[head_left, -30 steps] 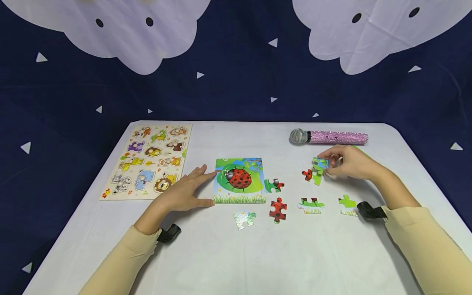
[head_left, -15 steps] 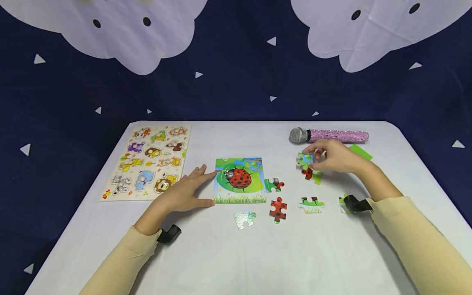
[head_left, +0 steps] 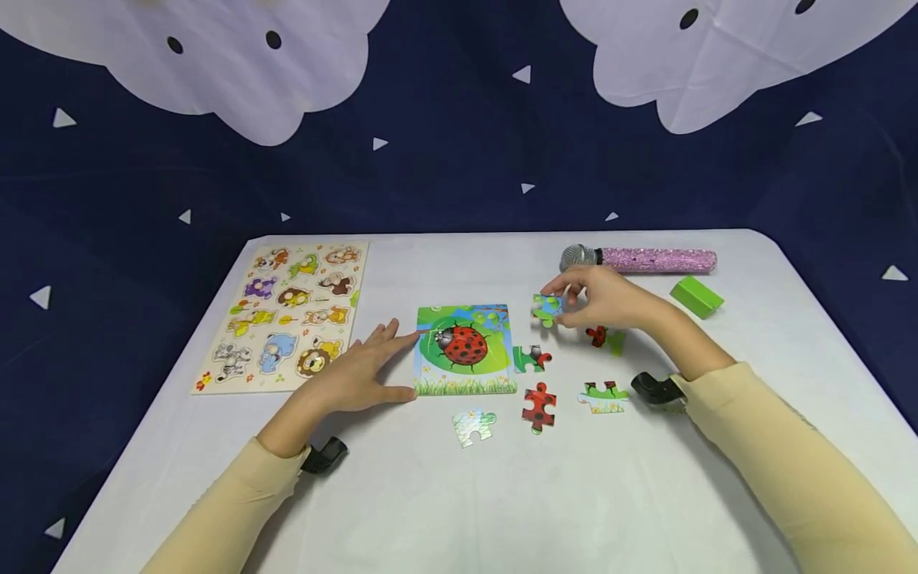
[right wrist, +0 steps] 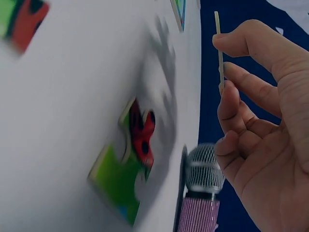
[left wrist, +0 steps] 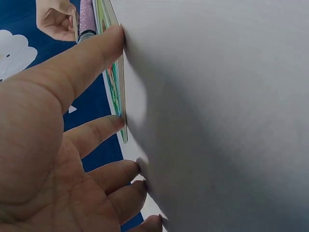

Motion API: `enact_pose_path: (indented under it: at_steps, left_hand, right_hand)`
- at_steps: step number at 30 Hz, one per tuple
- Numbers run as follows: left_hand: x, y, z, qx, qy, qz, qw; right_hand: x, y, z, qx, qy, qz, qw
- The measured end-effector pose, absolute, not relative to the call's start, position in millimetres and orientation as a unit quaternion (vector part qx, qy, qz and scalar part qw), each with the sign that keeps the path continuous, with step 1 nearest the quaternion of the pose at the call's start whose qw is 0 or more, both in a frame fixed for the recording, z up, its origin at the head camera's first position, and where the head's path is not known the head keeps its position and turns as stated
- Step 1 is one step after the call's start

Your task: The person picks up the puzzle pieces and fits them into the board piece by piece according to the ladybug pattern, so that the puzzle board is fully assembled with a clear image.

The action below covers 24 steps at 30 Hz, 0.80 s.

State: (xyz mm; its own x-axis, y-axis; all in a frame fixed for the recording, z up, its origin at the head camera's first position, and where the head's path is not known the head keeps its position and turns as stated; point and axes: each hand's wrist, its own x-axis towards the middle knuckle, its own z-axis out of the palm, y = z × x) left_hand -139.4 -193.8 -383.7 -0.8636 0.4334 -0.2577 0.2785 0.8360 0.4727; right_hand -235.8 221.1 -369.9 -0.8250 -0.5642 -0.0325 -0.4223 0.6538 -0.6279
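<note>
At the bottom of the frame we see the white worktop [head_left: 473,510], then, below centre, a loose red jigsaw piece [head_left: 539,407]. At centre the left hand [head_left: 355,375], fingers spread, touches the left edge of the ladybug picture [head_left: 462,348]. Right of centre, the right hand [head_left: 602,299] pinches a blue-green piece [head_left: 545,309] above the worktop. Beyond lies a pink microphone [head_left: 656,261]; dark blue cloth [head_left: 459,159] with white clouds [head_left: 649,64] fills the top.

No text, label, brand, number or sign is legible on any surface in the head view, the left wrist view or the right wrist view.
</note>
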Motion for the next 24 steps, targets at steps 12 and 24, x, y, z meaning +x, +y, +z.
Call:
enact_pose_path:
  at_steps: [12,24]
  left_hand:
    - [-141.7,-193.3,-381.8,0.191,0.940,0.217,0.181]
    - [-142.0,-193.9,-382.7,0.191,0.944,0.205,0.174]
  right_hand:
    - [-245.8,190.8,-375.6,-0.289,0.905,-0.291,0.112]
    - [-250.0,168.3,-379.0,-0.304,0.901,-0.281,0.128]
